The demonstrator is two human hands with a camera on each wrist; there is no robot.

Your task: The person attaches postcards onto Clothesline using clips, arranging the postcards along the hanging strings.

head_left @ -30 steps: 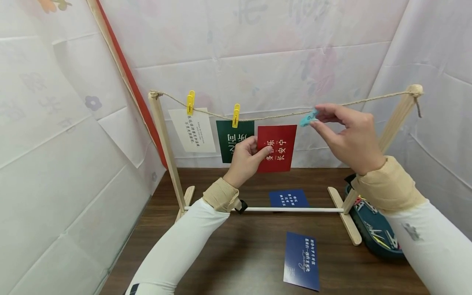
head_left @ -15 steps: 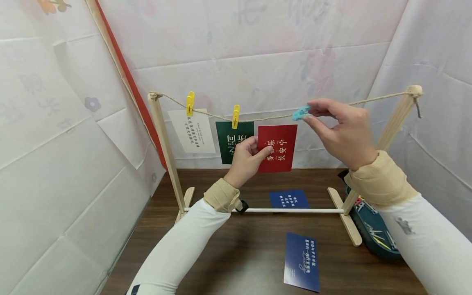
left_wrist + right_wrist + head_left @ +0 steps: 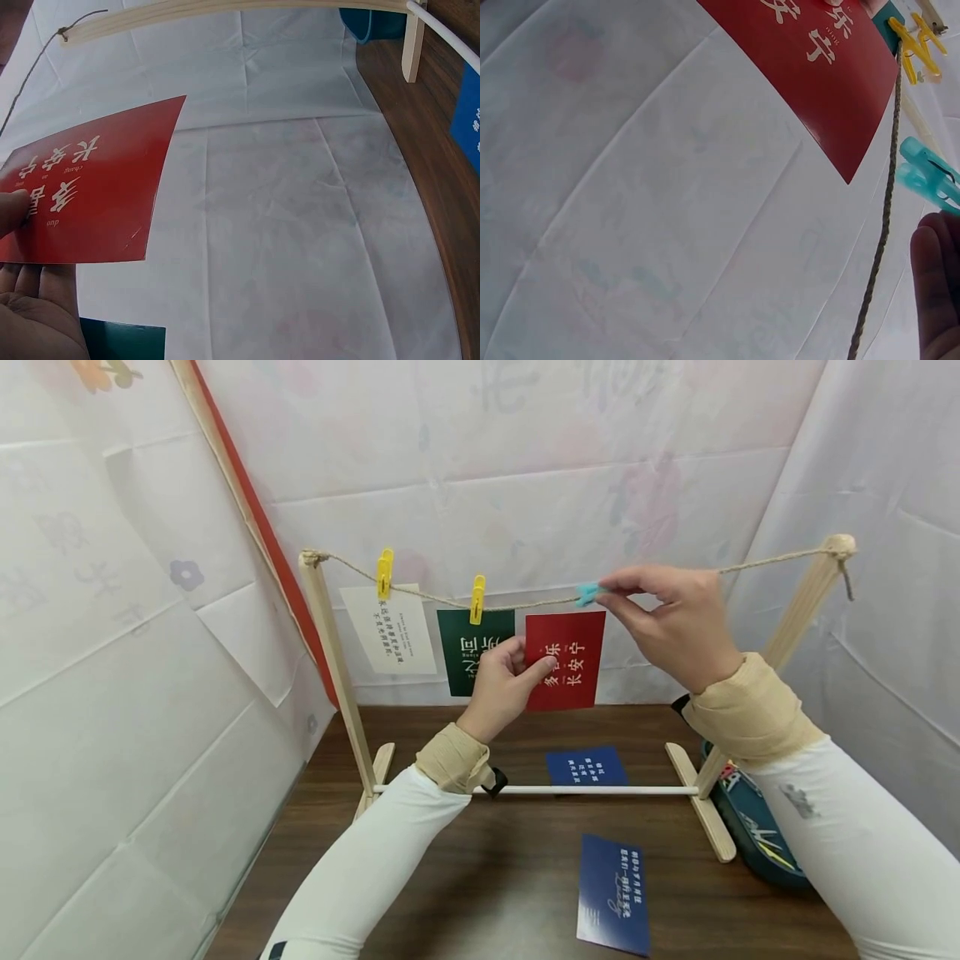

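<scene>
My left hand (image 3: 501,689) pinches a red card (image 3: 573,652) with white characters by its left side, thumb in front and fingers behind. The card's top edge lies just below the twine (image 3: 536,604). Above its right corner, my right hand (image 3: 671,618) pinches a light blue clothespin (image 3: 588,594) between thumb and fingers. In the right wrist view this clothespin (image 3: 928,174) is beside the twine, apart from the red card. A green card (image 3: 465,639) hangs left of the red one from a yellow clothespin (image 3: 477,600), partly hidden by my left hand.
A white card (image 3: 390,631) hangs by another yellow clothespin (image 3: 385,575). The wooden frame has a left post (image 3: 341,685), a right post (image 3: 806,602) and a white crossbar (image 3: 600,790). Blue cards (image 3: 613,893) lie on the table. A teal tray (image 3: 765,835) with clothespins stands at right.
My right hand has moved left along the twine with the blue clothespin, from right of the red card to above its right corner. My left hand and the card have stayed nearly still.
</scene>
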